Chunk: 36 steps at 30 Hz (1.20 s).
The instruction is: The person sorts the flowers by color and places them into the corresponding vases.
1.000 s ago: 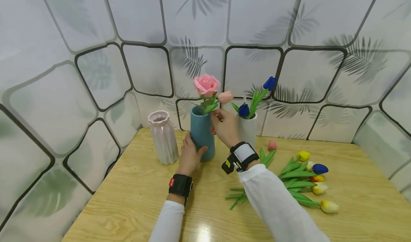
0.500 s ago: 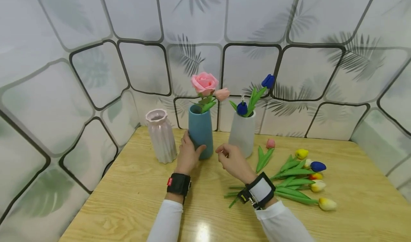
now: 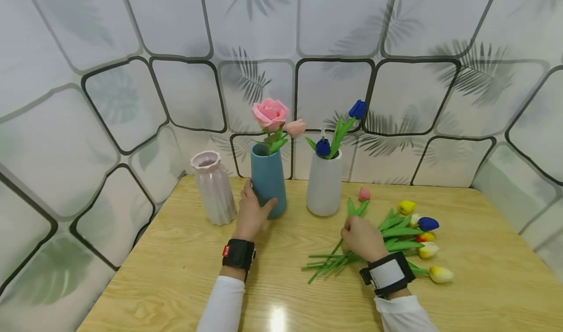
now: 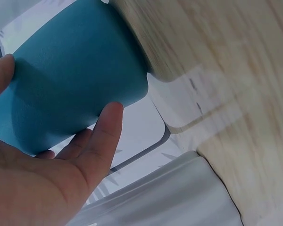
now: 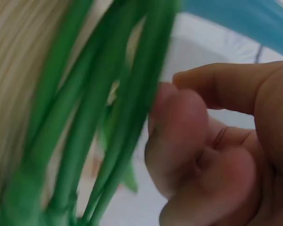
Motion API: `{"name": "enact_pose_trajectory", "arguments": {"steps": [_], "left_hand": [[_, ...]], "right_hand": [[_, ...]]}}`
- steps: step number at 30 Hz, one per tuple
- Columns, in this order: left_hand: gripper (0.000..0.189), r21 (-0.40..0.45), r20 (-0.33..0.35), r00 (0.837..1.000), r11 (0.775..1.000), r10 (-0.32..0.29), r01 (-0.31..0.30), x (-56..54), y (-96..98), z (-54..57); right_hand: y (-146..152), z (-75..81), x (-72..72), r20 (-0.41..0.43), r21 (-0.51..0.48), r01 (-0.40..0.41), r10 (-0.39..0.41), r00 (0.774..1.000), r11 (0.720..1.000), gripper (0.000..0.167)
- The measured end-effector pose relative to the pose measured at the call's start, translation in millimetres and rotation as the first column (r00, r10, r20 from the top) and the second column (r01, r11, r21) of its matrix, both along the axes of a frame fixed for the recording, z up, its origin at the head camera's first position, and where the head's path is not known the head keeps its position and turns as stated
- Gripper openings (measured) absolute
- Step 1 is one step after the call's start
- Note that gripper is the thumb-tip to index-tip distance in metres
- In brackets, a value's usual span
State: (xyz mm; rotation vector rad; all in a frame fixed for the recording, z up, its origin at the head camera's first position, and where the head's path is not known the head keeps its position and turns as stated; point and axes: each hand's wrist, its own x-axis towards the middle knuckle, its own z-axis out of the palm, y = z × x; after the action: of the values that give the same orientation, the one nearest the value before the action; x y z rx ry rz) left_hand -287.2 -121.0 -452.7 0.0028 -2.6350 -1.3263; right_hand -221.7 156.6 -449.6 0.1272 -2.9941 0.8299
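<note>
My left hand point(image 3: 251, 217) grips the lower part of a blue vase point(image 3: 266, 180), thumb on one side and fingers on the other. A pink rose point(image 3: 270, 114) and a pale pink tulip point(image 3: 295, 128) stand in this vase. My right hand point(image 3: 362, 238) is over the loose tulips at the right, fingers loosely bent. In the right wrist view green stems point(image 5: 108, 94) run beside its fingertips point(image 5: 179, 127), and nothing shows between thumb and fingers. A pink tulip point(image 3: 363, 194) lies just beyond this hand; part of its stem is hidden.
A white vase point(image 3: 324, 188) with two blue tulips point(image 3: 357, 109) stands right of the blue one. Left of it is a ribbed pale pink vase point(image 3: 214, 190). Yellow, white, orange and blue tulips point(image 3: 427, 224) lie on the wooden table point(image 3: 176, 288). A patterned cloth rises behind.
My right hand has left the top of the blue vase, come down and moved right to the loose tulips. The left hand keeps its grip on the blue vase.
</note>
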Motion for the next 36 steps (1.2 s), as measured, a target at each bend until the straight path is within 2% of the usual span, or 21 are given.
{"name": "enact_pose_trajectory", "arguments": {"steps": [3,5,9,12,16,20,23,26,28,30,34,36], "left_hand": [[0.094,0.013,0.002,1.0,1.0,0.007,-0.007,0.7,-1.5,-0.8],[0.095,0.009,0.011,1.0,1.0,0.015,-0.015,1.3,-2.2,-1.0],[0.098,-0.005,0.029,0.999,1.0,0.026,-0.026,3.6,-2.1,1.5],[0.095,0.017,0.02,0.999,0.999,0.033,-0.033,6.2,-1.3,6.2],[0.075,0.047,-0.026,0.997,0.997,0.066,-0.064,8.8,-0.3,12.5],[0.05,0.05,-0.092,0.99,0.993,0.11,-0.105,9.1,1.2,16.1],[0.039,0.08,-0.148,0.978,0.987,0.148,-0.137,9.0,2.9,17.0],[0.035,0.113,-0.187,0.965,0.98,0.184,-0.164,8.6,4.5,16.1],[0.033,0.132,-0.195,0.961,0.976,0.196,-0.172,8.7,5.5,15.9],[0.032,0.141,-0.195,0.96,0.974,0.202,-0.177,8.7,6.3,16.0],[0.031,0.152,-0.184,0.963,0.974,0.194,-0.167,8.2,7.5,16.7],[0.031,0.156,-0.179,0.965,0.974,0.189,-0.162,7.7,8.1,16.8]], "right_hand": [[3.4,-3.9,-1.9,0.036,0.059,0.06,-0.062,0.997,0.996,0.046],[4.0,-6.7,-3.5,0.054,0.086,0.079,-0.083,0.995,0.993,0.051],[4.8,-10.4,-6.3,0.061,0.09,0.097,-0.103,0.993,0.991,0.052],[5.5,-10.8,-7.5,0.081,0.079,0.103,-0.11,0.991,0.992,0.051],[5.3,-9.6,-8.8,0.116,0.076,0.1,-0.108,0.987,0.992,0.05],[6.9,-10.7,-12.2,0.115,0.084,0.112,-0.121,0.986,0.99,0.045],[11.0,-14.2,-15.4,0.139,0.036,0.126,-0.129,0.982,0.991,0.041],[17.4,-18.4,-17.4,0.171,-0.088,0.169,-0.152,0.973,0.982,0.038],[21.5,-20.3,-17.0,0.169,-0.161,0.186,-0.159,0.973,0.969,0.038],[23.8,-21.2,-15.4,0.16,-0.191,0.175,-0.145,0.976,0.966,0.042],[22.1,-22.1,-16.1,0.157,-0.08,0.107,-0.094,0.983,0.991,0.054],[20.9,-23.1,-19.5,0.17,-0.052,0.097,-0.087,0.982,0.994,0.052]]}}
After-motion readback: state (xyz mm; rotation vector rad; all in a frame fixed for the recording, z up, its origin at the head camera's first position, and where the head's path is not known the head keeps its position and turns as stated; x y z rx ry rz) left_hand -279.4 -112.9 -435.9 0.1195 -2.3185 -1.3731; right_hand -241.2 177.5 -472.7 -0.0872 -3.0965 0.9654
